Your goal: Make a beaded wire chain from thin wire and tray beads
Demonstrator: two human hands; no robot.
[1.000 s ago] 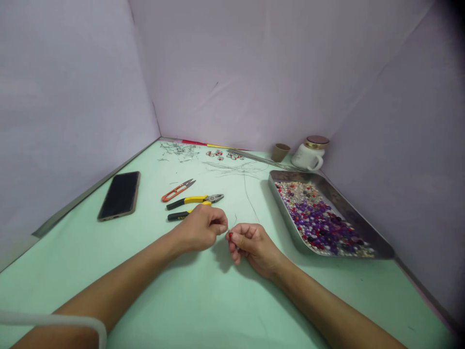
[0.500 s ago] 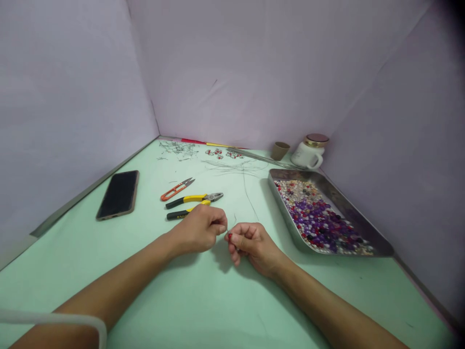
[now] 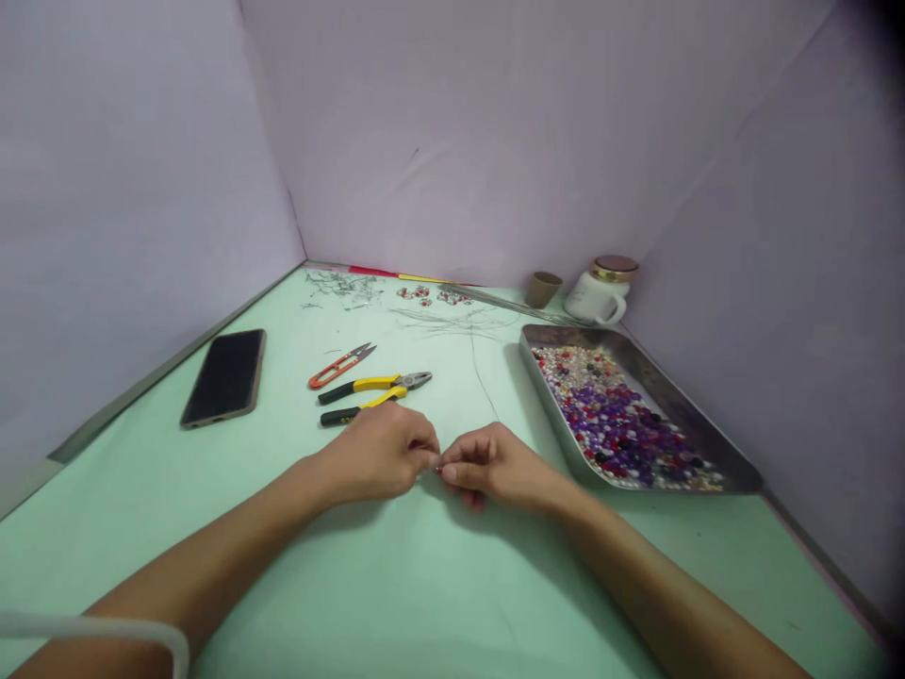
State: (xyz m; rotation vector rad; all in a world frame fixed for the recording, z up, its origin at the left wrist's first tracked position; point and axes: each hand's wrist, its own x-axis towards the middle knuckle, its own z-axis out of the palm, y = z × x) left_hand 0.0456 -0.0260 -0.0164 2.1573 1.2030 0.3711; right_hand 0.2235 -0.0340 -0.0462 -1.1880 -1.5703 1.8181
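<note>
My left hand [image 3: 382,453] and my right hand [image 3: 491,464] meet fingertip to fingertip low over the green table [image 3: 396,585]. Both are closed in a pinch. A small red bead [image 3: 439,469] shows between the fingertips, at my right thumb and forefinger. My left fingers pinch something very fine next to it that I cannot make out. Yellow-handled pliers [image 3: 371,391] lie just beyond my left hand. A metal tray [image 3: 707,429] of purple, red and white beads sits to the right of my right hand.
Orange thread snips [image 3: 340,364] lie beyond the pliers. A dark phone [image 3: 223,376] lies at the left. Thin wires [image 3: 459,325] and small beaded pieces [image 3: 435,296] are scattered at the back. A paper cup [image 3: 544,289] and a lidded white mug [image 3: 600,292] stand in the far corner. Purple walls enclose the table.
My right hand has turned palm-down and moved left, so its fingertips now touch those of my left hand. The short wire end seen above the hands earlier no longer shows.
</note>
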